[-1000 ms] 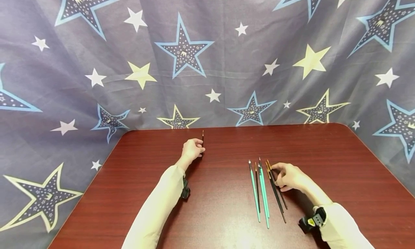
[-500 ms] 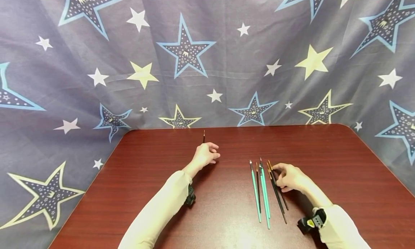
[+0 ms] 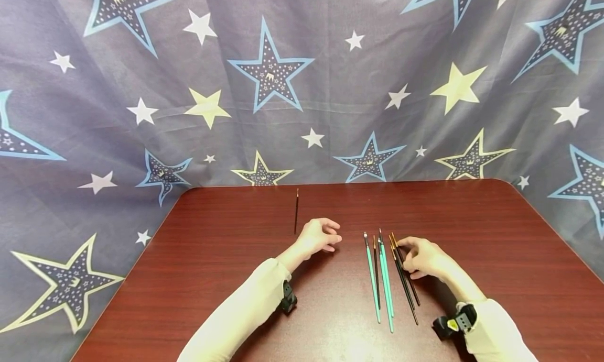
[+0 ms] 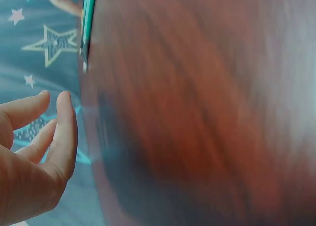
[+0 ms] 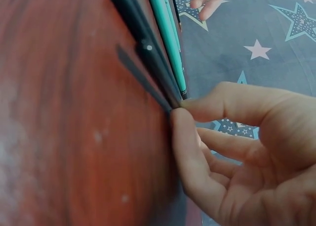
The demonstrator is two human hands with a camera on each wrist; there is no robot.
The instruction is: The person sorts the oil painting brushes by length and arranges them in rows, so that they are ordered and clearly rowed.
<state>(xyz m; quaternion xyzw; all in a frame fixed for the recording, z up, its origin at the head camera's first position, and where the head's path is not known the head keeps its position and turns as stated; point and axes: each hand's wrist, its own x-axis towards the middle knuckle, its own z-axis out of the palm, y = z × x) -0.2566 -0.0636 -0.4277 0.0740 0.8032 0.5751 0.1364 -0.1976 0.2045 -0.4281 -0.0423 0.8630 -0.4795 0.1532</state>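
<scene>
Black and slim, one brush [image 5: 159, 70], at the teal brushes' [image 3: 386, 284] 3 o'clock, sits pinched by the right hand [image 3: 426, 258], perhaps so it cannot roll; the left hand [image 3: 317, 238], fingers loosely apart, holds nothing. A lone brush [image 3: 296, 212] lies at that hand's 11 o'clock, perhaps to set it apart.

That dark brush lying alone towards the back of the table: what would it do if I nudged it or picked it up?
The dark brush might roll if nudged sideways, since nothing touches it and the table looks smooth. It would probably feel light, being so slender. It is likely stiff too, as it lies straight without visible bend.
</scene>
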